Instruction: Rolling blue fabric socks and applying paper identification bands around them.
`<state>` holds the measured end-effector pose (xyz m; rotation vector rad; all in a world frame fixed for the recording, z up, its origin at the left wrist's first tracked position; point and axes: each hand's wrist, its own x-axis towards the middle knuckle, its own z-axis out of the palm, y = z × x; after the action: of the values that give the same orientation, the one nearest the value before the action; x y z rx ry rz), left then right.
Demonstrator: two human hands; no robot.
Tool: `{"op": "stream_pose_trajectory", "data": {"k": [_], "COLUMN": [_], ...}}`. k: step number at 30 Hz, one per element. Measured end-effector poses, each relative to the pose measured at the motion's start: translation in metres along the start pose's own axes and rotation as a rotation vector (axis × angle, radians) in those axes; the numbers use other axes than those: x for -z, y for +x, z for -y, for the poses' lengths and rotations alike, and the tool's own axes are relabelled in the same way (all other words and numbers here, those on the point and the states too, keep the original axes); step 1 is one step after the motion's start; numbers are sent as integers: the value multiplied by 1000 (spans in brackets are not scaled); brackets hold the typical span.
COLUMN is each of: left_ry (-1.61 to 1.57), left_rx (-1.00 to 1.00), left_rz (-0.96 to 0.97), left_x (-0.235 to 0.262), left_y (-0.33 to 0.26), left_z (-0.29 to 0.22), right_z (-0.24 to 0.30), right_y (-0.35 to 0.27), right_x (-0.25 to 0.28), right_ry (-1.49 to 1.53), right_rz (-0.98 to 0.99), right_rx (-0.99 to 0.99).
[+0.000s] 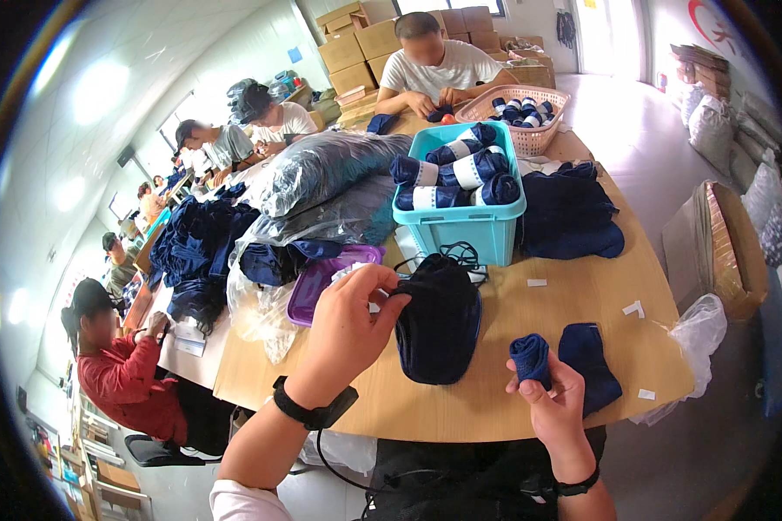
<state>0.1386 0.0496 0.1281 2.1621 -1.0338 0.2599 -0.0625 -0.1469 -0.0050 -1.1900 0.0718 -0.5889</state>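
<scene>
My left hand (361, 317) pinches the top edge of a dark navy cloth pouch (440, 334) that lies on the wooden table, with thin black cords (460, 259) at its upper end. A rolled navy knitted piece, seemingly a sock (530, 358), is gripped by the fingers of my right hand (558, 404), just over the table's near edge. Beside that hand a flat navy knitted piece (589, 369) lies on the table. Behind the pouch stands a turquoise basket (469, 233) holding several navy rolls with white paper bands (471, 169).
A purple tray (300, 300) sits left of the pouch, near plastic-wrapped bundles (321, 178) and a navy fabric pile (200, 243). Stacked navy cloth (569, 213) lies right of the basket. A co-worker (439, 69) sits opposite by a pink basket (534, 139). White paper slips (634, 309) are scattered rightward.
</scene>
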Motion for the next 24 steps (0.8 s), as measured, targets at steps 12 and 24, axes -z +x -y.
{"op": "stream_pose_trajectory", "data": {"k": [12,24], "left_ry": [62,-202], "left_rx": [-114,-763], "left_rz": [-22,-399], "left_x": [-11,-30], "left_y": [5,81], "left_z": [-40,-111], "right_z": [-1,-3], "right_y": [-3,-3], "right_x": [3,3], "right_ry": [54,-63], "right_rz": [-11,152], "right_rx": [-49,-55]}}
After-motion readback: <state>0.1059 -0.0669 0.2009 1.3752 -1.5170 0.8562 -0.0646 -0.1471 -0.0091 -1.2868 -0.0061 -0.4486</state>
